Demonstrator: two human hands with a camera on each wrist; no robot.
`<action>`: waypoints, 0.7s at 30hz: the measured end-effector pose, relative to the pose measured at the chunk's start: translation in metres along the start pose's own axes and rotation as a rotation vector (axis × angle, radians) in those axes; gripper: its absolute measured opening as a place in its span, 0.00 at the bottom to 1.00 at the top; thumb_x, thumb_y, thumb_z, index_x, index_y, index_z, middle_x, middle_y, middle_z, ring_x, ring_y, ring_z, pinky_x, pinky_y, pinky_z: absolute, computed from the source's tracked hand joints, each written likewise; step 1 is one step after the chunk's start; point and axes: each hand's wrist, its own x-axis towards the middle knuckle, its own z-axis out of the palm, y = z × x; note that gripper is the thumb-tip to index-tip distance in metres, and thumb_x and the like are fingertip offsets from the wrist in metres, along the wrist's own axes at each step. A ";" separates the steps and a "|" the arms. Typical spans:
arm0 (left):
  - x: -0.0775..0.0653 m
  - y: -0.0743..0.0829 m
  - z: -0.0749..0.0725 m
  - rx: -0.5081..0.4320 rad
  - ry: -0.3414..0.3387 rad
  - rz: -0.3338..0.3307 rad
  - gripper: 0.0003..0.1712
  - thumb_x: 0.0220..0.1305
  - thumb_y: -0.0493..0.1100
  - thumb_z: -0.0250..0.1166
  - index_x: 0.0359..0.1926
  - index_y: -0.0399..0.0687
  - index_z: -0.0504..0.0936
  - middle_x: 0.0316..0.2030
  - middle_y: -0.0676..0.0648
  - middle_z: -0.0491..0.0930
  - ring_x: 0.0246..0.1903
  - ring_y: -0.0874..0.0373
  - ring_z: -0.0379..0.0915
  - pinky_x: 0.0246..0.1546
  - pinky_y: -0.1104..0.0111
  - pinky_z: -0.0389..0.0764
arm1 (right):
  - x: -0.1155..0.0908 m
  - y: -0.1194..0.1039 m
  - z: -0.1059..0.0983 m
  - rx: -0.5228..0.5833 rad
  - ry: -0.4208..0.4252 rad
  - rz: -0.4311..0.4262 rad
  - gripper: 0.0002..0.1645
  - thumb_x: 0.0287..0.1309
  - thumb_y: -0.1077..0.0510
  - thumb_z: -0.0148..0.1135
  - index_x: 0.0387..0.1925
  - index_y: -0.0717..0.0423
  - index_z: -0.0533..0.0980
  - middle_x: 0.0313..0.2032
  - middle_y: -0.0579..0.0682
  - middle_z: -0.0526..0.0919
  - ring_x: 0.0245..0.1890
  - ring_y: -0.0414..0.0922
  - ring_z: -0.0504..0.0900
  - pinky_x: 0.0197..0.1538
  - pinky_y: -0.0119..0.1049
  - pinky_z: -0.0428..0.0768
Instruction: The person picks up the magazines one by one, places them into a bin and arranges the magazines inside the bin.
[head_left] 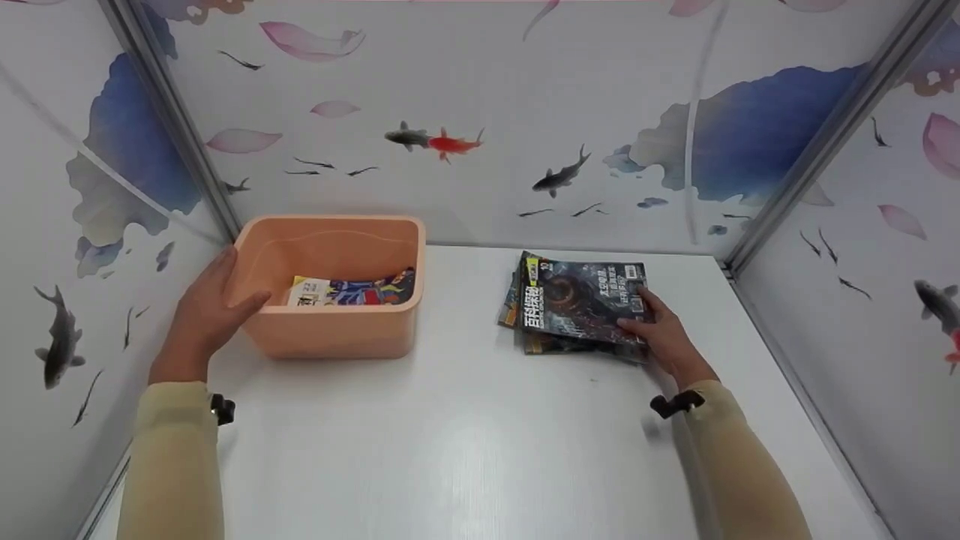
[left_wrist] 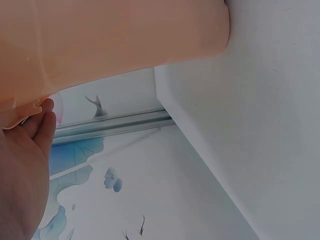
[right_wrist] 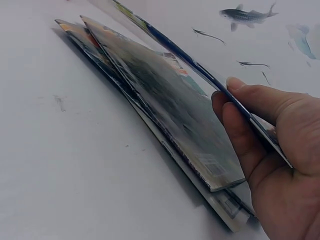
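An orange-pink plastic bin [head_left: 337, 334] stands at the back left, with a colourful magazine [head_left: 356, 292] lying inside. My left hand [head_left: 206, 311] grips its left rim, the thumb over the front corner and the other fingers beneath the lip in the left wrist view. On the right, my right hand [head_left: 667, 341] pinches a dark-covered magazine [head_left: 585, 300] by its right edge, thumb on top. The right wrist view shows that magazine raised at a slant over others. Those stacked magazines [right_wrist: 160, 115] lie slightly fanned on the table, mostly covered in the head view.
A white table [head_left: 450, 435] carries everything. White panels printed with fish and petals enclose it: a back wall [head_left: 465, 202], a left wall [head_left: 37, 225] and a right wall [head_left: 862, 345]. The bin sits close to the back left corner.
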 end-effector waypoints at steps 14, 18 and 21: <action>0.000 0.000 0.001 0.000 0.013 0.007 0.64 0.74 0.71 0.67 0.91 0.48 0.43 0.89 0.36 0.45 0.85 0.28 0.45 0.78 0.26 0.53 | -0.003 -0.011 0.009 0.112 0.015 -0.010 0.65 0.72 0.60 0.75 0.92 0.39 0.42 0.90 0.48 0.40 0.85 0.52 0.57 0.65 0.30 0.80; 0.000 0.000 0.001 -0.014 0.009 -0.007 0.64 0.73 0.72 0.66 0.92 0.50 0.42 0.89 0.37 0.44 0.85 0.28 0.46 0.78 0.26 0.53 | -0.005 -0.014 0.010 0.137 0.015 -0.020 0.65 0.73 0.60 0.75 0.92 0.38 0.41 0.90 0.50 0.43 0.79 0.49 0.67 0.60 0.28 0.82; 0.000 0.001 0.001 -0.012 0.007 -0.015 0.64 0.73 0.73 0.66 0.92 0.51 0.42 0.89 0.37 0.44 0.85 0.28 0.45 0.78 0.26 0.53 | -0.005 -0.015 0.011 0.115 0.024 -0.040 0.65 0.74 0.57 0.75 0.92 0.36 0.41 0.90 0.51 0.43 0.77 0.49 0.69 0.60 0.28 0.82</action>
